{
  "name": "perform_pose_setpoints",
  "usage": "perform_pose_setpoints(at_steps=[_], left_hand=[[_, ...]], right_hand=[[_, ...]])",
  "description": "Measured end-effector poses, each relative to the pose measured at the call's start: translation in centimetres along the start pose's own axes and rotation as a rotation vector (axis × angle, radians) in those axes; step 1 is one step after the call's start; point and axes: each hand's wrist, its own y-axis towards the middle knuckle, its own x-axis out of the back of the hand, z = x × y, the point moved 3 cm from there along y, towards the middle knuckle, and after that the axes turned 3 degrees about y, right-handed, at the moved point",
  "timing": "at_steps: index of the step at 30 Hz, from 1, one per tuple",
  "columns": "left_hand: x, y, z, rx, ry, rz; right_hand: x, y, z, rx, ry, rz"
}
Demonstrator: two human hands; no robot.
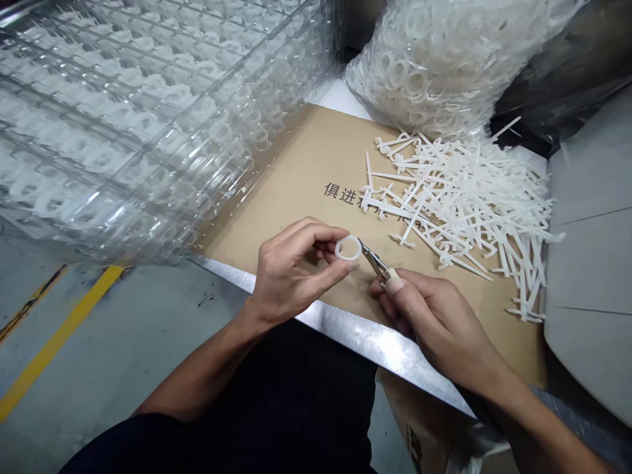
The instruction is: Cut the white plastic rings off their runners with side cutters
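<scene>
Between the thumb and fingertips of my left hand (296, 263) is a translucent white plastic ring (338, 249), held up over the cardboard. My right hand (429, 303) is closed around a pair of small metal nippers (374, 259), whose pale handle shows under the thumb. The tips of the nippers are right at the ring's right edge; I cannot tell whether they touch it. Beyond both hands lies a loose heap of white plastic sprues (474, 197), thin sticks with curled ends.
Cardboard (286, 178) with printed characters covers the table, which has a metal front edge (355, 332). Stacked clear trays (148, 118) of white parts stand at left. A clear bag (434, 66) of rings is behind the heap; a grey panel (592, 250) stands at right.
</scene>
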Motion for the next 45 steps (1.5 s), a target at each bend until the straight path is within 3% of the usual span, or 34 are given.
perform_pose_setpoints(at_steps=[37,41,45], left_hand=[[0.13,0.25,-0.28,0.041,0.008,0.037],[0.07,0.06,0.17,0.13,-0.075,0.029],[0.53,-0.42,0.46,0.362,-0.352,0.008]], right_hand=[[0.09,-0.19,-0.11,-0.029,0.016,0.018],[-0.03,-0.07,-0.29,-0.031,0.059,0.033],[-0.11,0.16,-0.48,-0.032,0.134,0.053]])
